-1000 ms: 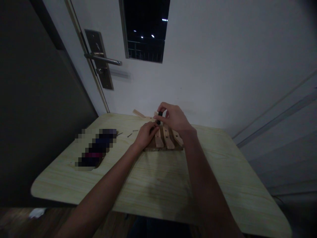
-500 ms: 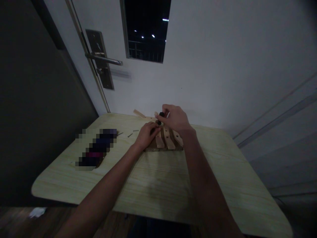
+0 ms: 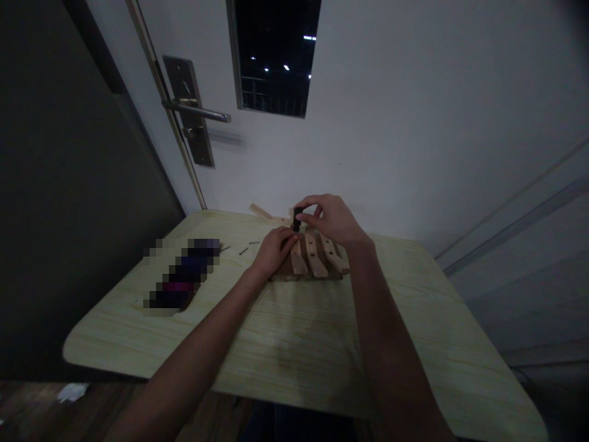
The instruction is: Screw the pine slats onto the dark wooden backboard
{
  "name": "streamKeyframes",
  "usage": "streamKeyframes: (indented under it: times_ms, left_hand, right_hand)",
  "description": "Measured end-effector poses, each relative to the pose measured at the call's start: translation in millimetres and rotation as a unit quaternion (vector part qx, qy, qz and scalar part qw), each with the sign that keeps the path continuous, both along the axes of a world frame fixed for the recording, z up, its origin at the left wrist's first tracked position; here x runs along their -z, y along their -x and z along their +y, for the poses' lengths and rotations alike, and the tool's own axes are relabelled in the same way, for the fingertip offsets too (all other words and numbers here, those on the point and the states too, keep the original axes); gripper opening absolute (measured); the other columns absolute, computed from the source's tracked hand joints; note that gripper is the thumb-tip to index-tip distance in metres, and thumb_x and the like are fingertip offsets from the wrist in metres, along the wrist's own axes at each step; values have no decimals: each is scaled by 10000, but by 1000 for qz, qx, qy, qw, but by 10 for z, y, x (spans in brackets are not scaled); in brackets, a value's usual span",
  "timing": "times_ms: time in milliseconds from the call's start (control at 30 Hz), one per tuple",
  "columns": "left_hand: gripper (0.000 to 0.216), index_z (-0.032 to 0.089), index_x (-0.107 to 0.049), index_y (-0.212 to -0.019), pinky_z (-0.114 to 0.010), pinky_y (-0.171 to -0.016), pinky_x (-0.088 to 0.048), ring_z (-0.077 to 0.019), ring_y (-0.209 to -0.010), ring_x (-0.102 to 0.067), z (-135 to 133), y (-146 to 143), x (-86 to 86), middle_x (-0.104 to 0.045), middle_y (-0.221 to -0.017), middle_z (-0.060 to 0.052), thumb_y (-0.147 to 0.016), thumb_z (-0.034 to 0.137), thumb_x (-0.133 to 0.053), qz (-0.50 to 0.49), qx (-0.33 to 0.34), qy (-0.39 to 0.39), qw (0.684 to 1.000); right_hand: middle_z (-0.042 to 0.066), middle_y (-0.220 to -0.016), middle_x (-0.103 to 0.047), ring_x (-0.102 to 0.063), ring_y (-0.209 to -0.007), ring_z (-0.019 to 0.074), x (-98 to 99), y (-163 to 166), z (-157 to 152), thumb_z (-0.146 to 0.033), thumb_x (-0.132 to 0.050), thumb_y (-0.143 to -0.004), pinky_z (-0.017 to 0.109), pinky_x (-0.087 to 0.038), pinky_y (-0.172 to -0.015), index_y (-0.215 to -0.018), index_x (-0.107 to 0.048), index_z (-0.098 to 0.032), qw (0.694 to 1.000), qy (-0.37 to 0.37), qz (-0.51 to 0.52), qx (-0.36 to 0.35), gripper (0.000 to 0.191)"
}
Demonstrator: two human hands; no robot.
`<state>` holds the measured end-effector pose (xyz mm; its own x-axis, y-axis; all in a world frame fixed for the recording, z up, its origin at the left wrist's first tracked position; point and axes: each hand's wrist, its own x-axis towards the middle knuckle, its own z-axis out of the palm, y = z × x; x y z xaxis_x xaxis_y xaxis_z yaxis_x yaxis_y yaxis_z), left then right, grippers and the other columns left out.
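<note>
My right hand [image 3: 338, 221] clamps fingers on the tool [image 3: 297, 219], upright; my left hand [image 3: 275, 247], grip unclear, likely steadies the board [image 3: 307, 278].

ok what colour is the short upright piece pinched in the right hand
Black: the short upright piece in the right hand shows best in the head view.
</note>
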<state>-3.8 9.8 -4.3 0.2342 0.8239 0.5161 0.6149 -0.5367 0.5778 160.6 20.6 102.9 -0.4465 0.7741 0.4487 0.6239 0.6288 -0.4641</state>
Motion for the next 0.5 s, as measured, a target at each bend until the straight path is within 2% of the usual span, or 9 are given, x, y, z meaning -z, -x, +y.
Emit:
streamKeyframes:
  times_ms: [67,167,333,433,500]
  left_hand:
    - [218,165,-680,-954,-356,-872,-482,-221,-941,-606,-2,-6,-1,-663,-966,-83,-935,264,-487,6,-1,-2,1000]
    - [191,161,-679,-948,-364,-865,-486,-225,-932,-607,-7,-16,-2,-662,-969,-86,-914,281,-534,7,3,-5,1000]
    - [162,166,-674,-954,-369,-873,-490,-223,-935,-614,-4,-19,11,-673,-962,-80,-905,268,-559,-17,3,-7,1000]
    - [163,173,-679,-928,-372,-874,-494,-221,-923,-616,14,-15,21,-678,-954,-76,-913,268,-547,-15,-1,-2,1000]
    - [172,171,-682,-922,-374,-878,-494,-221,-927,-618,27,-12,25,-680,-955,-77,-918,264,-537,-14,-2,0,1000]
  right_hand:
    - [12,-870,-712,-548,-655,120,1,40,-20,-308,-687,-798,271,-393,-649,-841,-688,-206,1000,-10,0,30,111]
    - [-6,-764,-652,-502,-621,110,13,99,-43,-351,-684,-784,263,-346,-611,-699,-571,-196,996,-19,7,81,210]
    - [-20,-651,-539,-456,-630,114,44,169,-42,-327,-654,-786,266,-334,-625,-621,-413,-206,992,-23,10,121,317]
    - [-18,-646,-536,-464,-636,117,56,197,-44,-351,-668,-779,268,-348,-629,-624,-418,-207,992,-11,8,124,327]
    - [-15,-671,-571,-496,-645,123,60,199,-44,-366,-695,-765,269,-366,-633,-710,-498,-206,993,0,19,118,259]
